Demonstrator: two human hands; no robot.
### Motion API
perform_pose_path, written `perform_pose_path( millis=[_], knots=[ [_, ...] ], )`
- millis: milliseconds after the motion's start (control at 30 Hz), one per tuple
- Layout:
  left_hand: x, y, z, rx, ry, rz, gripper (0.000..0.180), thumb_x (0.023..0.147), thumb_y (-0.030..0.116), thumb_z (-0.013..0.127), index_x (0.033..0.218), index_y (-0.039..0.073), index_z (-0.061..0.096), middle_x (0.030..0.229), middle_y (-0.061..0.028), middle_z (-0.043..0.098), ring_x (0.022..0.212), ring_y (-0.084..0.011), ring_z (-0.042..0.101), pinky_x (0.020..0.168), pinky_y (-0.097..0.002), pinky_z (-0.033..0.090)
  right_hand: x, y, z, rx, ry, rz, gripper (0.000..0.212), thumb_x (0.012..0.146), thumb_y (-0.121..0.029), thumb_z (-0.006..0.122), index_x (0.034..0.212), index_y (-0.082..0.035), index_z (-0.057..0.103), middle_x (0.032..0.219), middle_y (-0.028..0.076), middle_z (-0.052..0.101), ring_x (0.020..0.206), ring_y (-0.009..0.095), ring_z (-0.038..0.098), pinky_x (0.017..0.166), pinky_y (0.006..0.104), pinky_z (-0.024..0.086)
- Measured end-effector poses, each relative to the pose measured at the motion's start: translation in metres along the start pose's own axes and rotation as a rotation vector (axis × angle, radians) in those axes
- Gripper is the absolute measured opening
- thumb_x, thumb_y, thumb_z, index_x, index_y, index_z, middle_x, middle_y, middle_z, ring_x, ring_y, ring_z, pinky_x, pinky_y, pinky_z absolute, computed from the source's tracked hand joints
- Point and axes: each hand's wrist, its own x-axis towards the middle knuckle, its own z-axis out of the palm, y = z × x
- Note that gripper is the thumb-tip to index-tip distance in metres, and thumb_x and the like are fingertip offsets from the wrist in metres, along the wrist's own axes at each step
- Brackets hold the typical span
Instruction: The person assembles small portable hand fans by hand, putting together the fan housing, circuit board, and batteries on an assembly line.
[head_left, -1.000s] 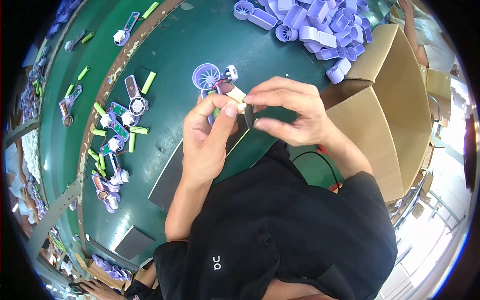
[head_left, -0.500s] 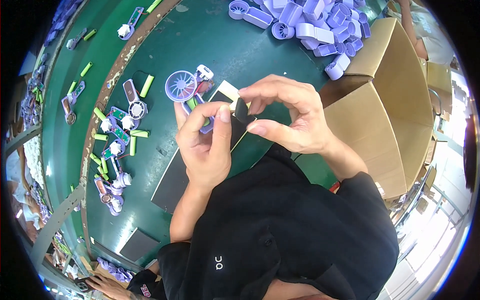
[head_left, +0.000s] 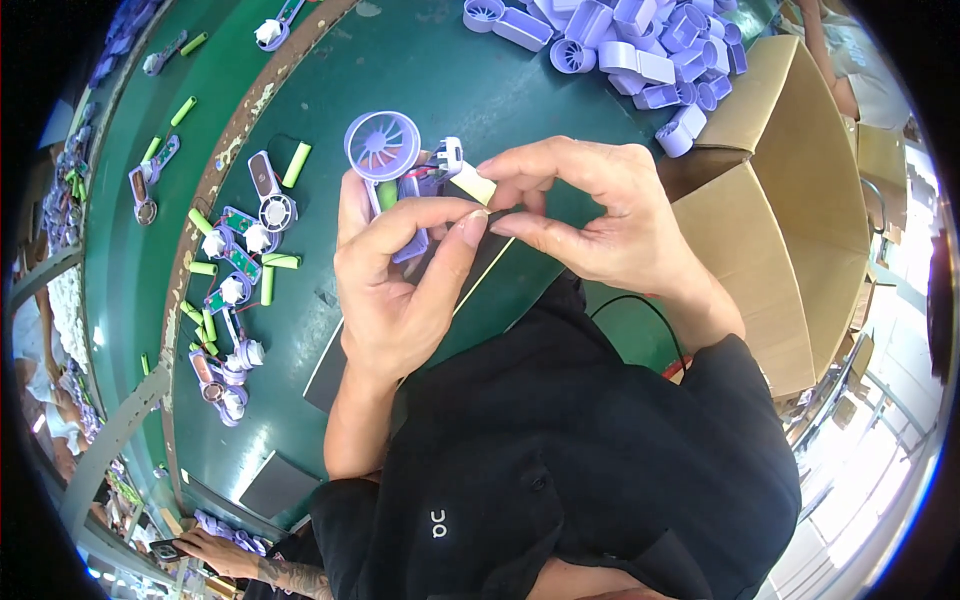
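My left hand (head_left: 395, 290) is closed around a purple fan housing (head_left: 382, 146) with a round spoked grille. A green battery cell (head_left: 388, 195) sits in the housing's handle, and a white part (head_left: 450, 155) on red wires hangs beside it. My right hand (head_left: 610, 215) is pinched, its thumb and fingertips meeting my left thumb and index finger. Between these fingertips only a dark sliver of a small black pad shows; the rest is hidden. Beneath my hands lies a black sheet (head_left: 325, 372) with a pale edge, and a pale yellow strip (head_left: 474, 184) shows by my right fingertips.
Several fan assemblies (head_left: 240, 290) with green cells lie to the left, before a raised brown edge (head_left: 222, 150). Beyond it, a green belt (head_left: 120, 260) carries more. Purple housings (head_left: 640, 60) are piled at the far right, beside an open cardboard box (head_left: 740, 250). A co-worker's hand (head_left: 215, 553) is lower left.
The black pad, plainly seen in my right fingers before, has turned nearly out of sight between both hands' fingertips. The fan housing has shifted slightly right and up. Parts on the belt have moved.
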Motion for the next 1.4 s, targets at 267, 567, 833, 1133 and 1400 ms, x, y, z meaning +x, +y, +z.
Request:
perform_pose_path(
  millis=[267, 567, 833, 1133, 1400],
  knots=[
    [0.006, 0.002, -0.008, -0.141, -0.063, -0.117, 0.011, 0.086, -0.002, 0.081, 0.097, 0.002, 0.08, 0.112, -0.0078, 0.06, 0.102, -0.0166, 0.062, 0.088, -0.0299, 0.05, 0.007, -0.007, -0.01, -0.162, -0.103, -0.052, 0.034, 0.082, 0.001, 0.082, 0.114, -0.005, 0.073, 0.094, 0.01, 0.076, 0.08, 0.026, 0.074, 0.066, 0.0352, 0.059],
    [-0.001, 0.01, -0.002, -0.251, 0.021, -0.216, 0.01, 0.086, -0.002, 0.08, 0.095, 0.001, 0.079, 0.117, -0.0095, 0.061, 0.103, -0.0154, 0.062, 0.091, -0.0304, 0.049, 0.008, -0.002, -0.001, -0.333, 0.015, -0.317, 0.035, 0.074, 0.0, 0.086, 0.108, -0.006, 0.078, 0.094, 0.008, 0.074, 0.074, 0.023, 0.069, 0.063, 0.0337, 0.055],
    [-0.001, 0.005, 0.0, -0.353, 0.047, -0.276, 0.005, 0.09, 0.001, 0.077, 0.095, 0.0, 0.078, 0.111, -0.0063, 0.063, 0.096, -0.0125, 0.057, 0.088, -0.0286, 0.045, -0.003, 0.011, 0.006, -0.723, 0.095, -0.811, 0.037, 0.065, -0.006, 0.081, 0.102, -0.003, 0.081, 0.095, 0.006, 0.065, 0.072, 0.02, 0.062, 0.062, 0.0339, 0.055],
    [0.0, -0.017, 0.017, -0.396, 0.129, -0.386, 0.006, 0.092, 0.004, 0.078, 0.097, 0.0, 0.078, 0.11, -0.0056, 0.061, 0.099, -0.0139, 0.058, 0.089, -0.0306, 0.046, -0.029, 0.005, -0.015, -0.4, 0.118, -0.465, 0.033, 0.074, 0.01, 0.085, 0.104, -0.004, 0.077, 0.098, 0.01, 0.069, 0.071, 0.02, 0.064, 0.058, 0.0291, 0.052],
    [-0.001, -0.013, 0.061, 0.116, -0.162, -0.038, 0.02, 0.082, 0.005, 0.085, 0.102, 0.012, 0.083, 0.109, -0.0117, 0.055, 0.096, -0.0274, 0.061, 0.082, -0.0377, 0.052, -0.048, -0.012, -0.052, 0.07, 0.373, -0.145, 0.037, 0.08, 0.014, 0.083, 0.113, 0.004, 0.068, 0.101, 0.013, 0.071, 0.078, 0.013, 0.062, 0.069, 0.0236, 0.05]
  ],
)
